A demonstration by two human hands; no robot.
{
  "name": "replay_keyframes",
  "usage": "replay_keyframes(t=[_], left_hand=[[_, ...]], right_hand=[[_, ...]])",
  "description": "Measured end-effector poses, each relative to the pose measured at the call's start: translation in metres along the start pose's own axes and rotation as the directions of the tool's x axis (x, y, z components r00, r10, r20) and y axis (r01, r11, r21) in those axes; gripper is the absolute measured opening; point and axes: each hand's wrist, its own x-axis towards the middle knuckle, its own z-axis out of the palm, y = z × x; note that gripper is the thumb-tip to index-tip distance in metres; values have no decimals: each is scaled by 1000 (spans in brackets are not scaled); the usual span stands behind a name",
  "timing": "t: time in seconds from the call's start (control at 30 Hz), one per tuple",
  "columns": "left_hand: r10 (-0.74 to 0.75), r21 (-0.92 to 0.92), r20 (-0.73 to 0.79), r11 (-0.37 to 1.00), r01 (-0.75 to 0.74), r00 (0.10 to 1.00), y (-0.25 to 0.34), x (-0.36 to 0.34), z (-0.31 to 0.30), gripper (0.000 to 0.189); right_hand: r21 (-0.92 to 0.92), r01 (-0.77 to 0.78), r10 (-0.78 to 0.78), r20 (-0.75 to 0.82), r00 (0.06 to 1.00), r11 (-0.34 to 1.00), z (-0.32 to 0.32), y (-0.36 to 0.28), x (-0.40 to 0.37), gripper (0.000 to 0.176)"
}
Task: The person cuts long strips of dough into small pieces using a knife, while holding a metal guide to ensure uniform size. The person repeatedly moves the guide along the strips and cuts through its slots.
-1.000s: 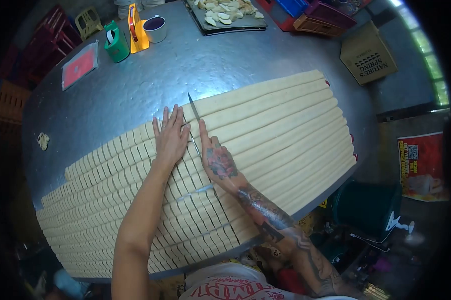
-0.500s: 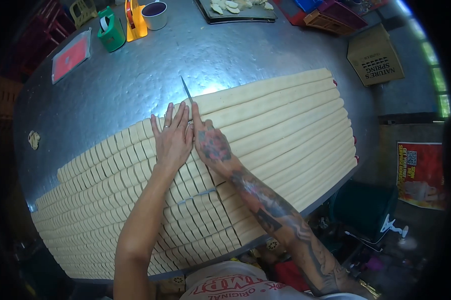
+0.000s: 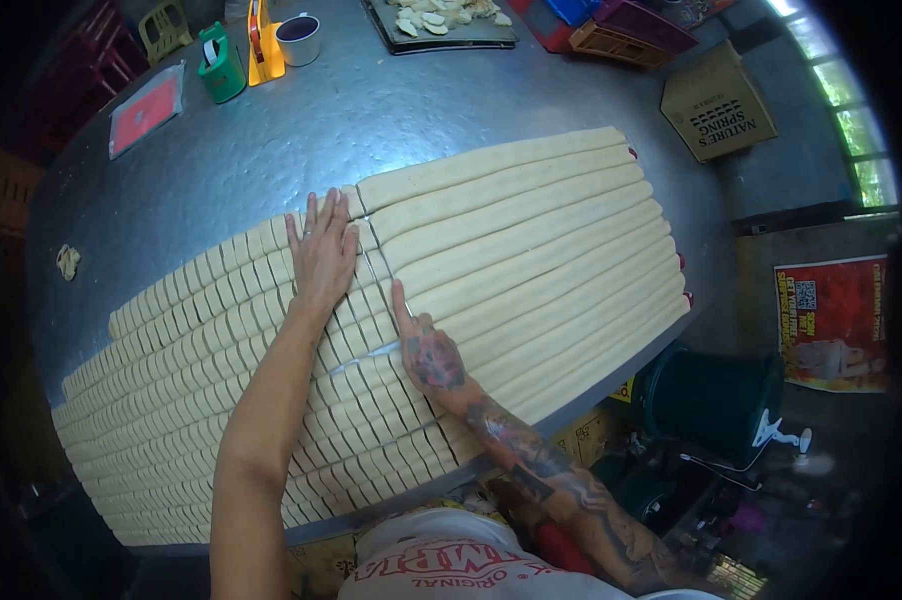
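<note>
Long rolls of pale dough [image 3: 531, 215] lie side by side on the metal table, uncut to the right. Left of the hands, the rolls are cut crosswise into many short pieces [image 3: 201, 345]. My left hand [image 3: 323, 255] rests on the cut pieces near the far edge, fingers spread. My right hand [image 3: 431, 350] is closed on a knife [image 3: 374, 262], its index finger stretched along the top. The thin blade points away from me and lies over the dough beside the last cut, just right of my left hand.
On the metal table [image 3: 451, 110] stand a green tape dispenser [image 3: 223, 70], a yellow dispenser [image 3: 265, 45], a cup [image 3: 299, 42] and a tray [image 3: 451, 42] of dough scraps. A dough scrap [image 3: 68, 262] and red packet [image 3: 147, 112] lie left. A carton [image 3: 719, 105] stands right.
My right hand has pulled the knife back toward my body, along the rolls' cut line. My left hand has shifted slightly. The whole view has moved a little.
</note>
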Motion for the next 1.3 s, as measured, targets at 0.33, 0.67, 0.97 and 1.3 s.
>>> replay_keyframes(t=[0.33,0.67,0.97,1.3], left_hand=[[63,147,165,985,-88,984,69,-126,-2,66],[30,-34,61,999,-28,998,99,-184,-19,66],[42,114,189,991,-64,981,141,-263,-4,69],[40,-10,321,999,-38,946,184,-355,-4,70]], right_hand=[[107,47,-37,-89,995,993,22,17,-44,91],[-27,20,-21,-47,999,999,44,33,-184,96],[-78,57,-65,-97,993,995,87,59,-242,96],[-209,51,-94,-200,975,977,106,66,-308,97]])
